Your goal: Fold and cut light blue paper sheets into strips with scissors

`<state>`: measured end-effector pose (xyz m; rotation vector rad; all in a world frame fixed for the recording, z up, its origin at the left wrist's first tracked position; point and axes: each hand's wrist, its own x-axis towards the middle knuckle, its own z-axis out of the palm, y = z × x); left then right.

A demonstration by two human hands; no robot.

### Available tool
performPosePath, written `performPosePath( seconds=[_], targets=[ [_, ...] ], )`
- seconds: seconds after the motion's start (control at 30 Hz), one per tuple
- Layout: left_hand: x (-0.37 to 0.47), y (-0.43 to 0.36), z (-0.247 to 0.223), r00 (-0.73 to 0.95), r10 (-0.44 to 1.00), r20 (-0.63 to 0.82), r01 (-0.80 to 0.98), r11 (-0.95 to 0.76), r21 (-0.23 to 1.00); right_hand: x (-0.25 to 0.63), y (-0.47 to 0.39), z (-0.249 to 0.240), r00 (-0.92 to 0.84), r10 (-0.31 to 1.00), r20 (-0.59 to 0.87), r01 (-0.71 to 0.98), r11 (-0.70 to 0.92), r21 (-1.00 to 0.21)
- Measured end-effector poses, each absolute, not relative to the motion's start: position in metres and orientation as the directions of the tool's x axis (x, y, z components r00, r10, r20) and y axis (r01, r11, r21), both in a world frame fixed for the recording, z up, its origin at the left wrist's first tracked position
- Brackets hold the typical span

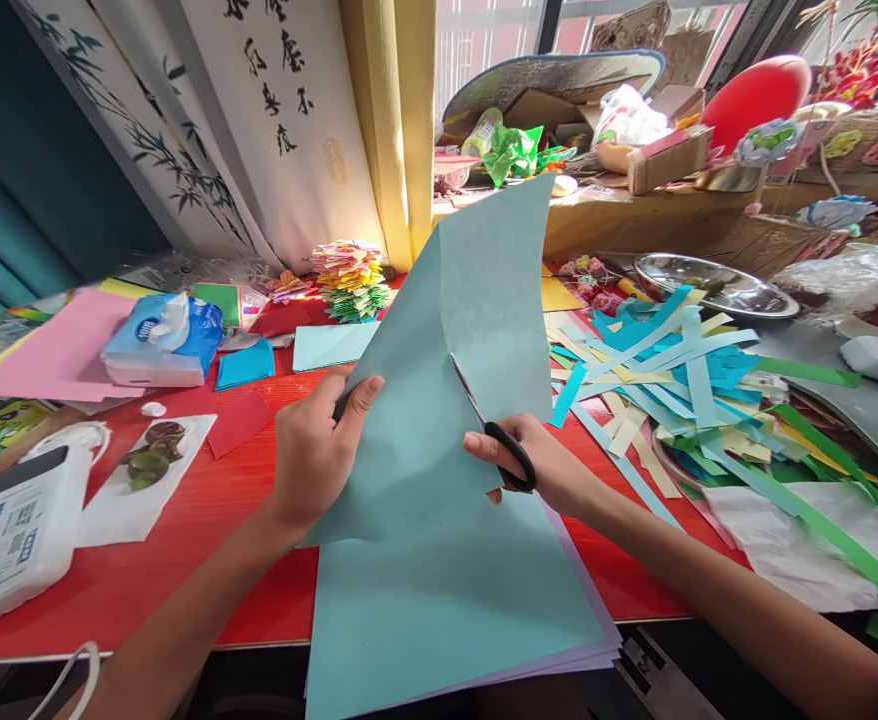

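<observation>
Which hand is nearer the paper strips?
Right. The right hand, holding scissors, is just left of the paper strips; the left hand, gripping the sheet, is farther left.

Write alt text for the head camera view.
The right hand holds black-handled scissors at a cut in a pale blue sheet that the left hand grips. Cut paper strips lie right, a tissue pack left, on a red table.

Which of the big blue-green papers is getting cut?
The raised sheet, held in the left hand, with the scissors cutting into it. The lower sheet lies flat on purple paper.
</observation>
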<state>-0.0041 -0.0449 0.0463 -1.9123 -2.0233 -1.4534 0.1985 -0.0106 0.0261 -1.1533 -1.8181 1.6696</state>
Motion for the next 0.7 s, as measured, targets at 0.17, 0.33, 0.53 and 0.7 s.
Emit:
performPosePath(
  seconds=[0.17,0.33,0.53,0.7],
  targets=[
    [-0.0040,-0.0454,0.0466,-0.278,0.804,0.526,0.753,-0.158,0.639,0.1981,-0.0114,0.0261,-0.569,0.795,-0.210,0.268,-0.062,-0.961],
    [-0.0020,-0.0467,0.0467,-0.260,0.826,0.499,0.752,-0.151,0.641,0.1971,-0.0113,0.0264,-0.543,0.809,-0.224,0.262,-0.090,-0.961],
    [0.0000,-0.0466,0.0468,-0.266,0.849,0.456,0.737,-0.126,0.664,0.1975,-0.0107,0.0245,-0.544,0.807,-0.228,0.243,-0.109,-0.964],
    [0.0011,-0.0468,0.0462,-0.250,0.865,0.434,0.725,-0.130,0.676,0.1981,-0.0097,0.0225,-0.529,0.820,-0.220,0.237,-0.106,-0.966]
  ],
)
